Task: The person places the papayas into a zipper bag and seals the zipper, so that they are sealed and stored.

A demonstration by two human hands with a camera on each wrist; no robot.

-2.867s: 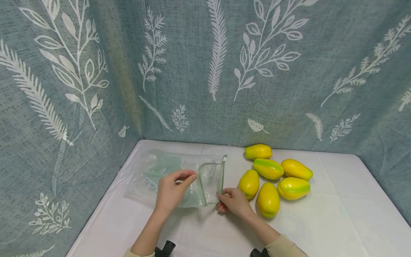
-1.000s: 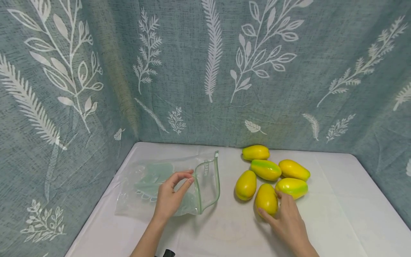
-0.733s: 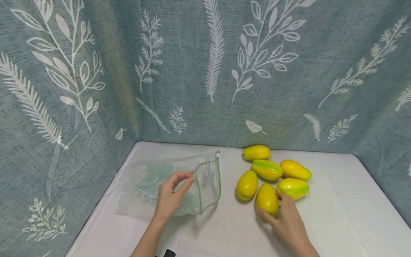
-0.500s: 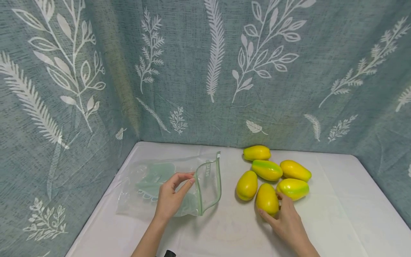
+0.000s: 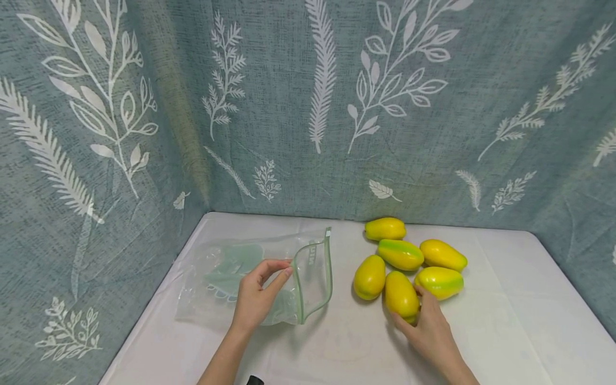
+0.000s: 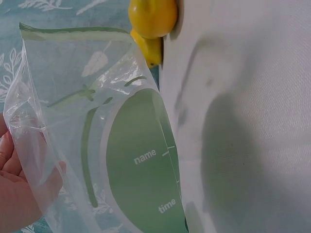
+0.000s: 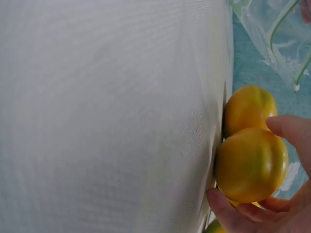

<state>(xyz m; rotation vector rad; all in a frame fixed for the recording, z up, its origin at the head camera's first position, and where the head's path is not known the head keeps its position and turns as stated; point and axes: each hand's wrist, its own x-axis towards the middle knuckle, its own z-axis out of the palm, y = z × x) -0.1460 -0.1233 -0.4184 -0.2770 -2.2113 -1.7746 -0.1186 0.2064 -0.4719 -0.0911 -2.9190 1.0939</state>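
Observation:
My left hand (image 5: 257, 297) pinches the rim of a clear zip bag (image 5: 236, 259) between thumb and fingers in the head view. The bag lies on its side, its green-edged mouth gaping toward the right. Its green label (image 6: 141, 160) with printed words shows in the left wrist view. Over on the right, my right hand (image 5: 433, 334) grips the nearest yellow papaya (image 5: 401, 294), thumb on its near side and fingers around its right side. From the right wrist, this papaya (image 7: 250, 165) appears between thumb and fingertips, the fingers partly hidden behind it.
Several other yellow-green papayas lie close behind and beside the held one, including one at its left (image 5: 369, 278) and one at its right (image 5: 440, 283). A white cloth (image 5: 520, 315) covers the table. A patterned blue-green curtain (image 5: 289, 107) rises behind and at the sides.
My right hand has left the bag's mouth and moved right to the nearest papaya, which has just tilted slightly in its grip. The bag's mouth gapes wider; my left hand stays at its rim.

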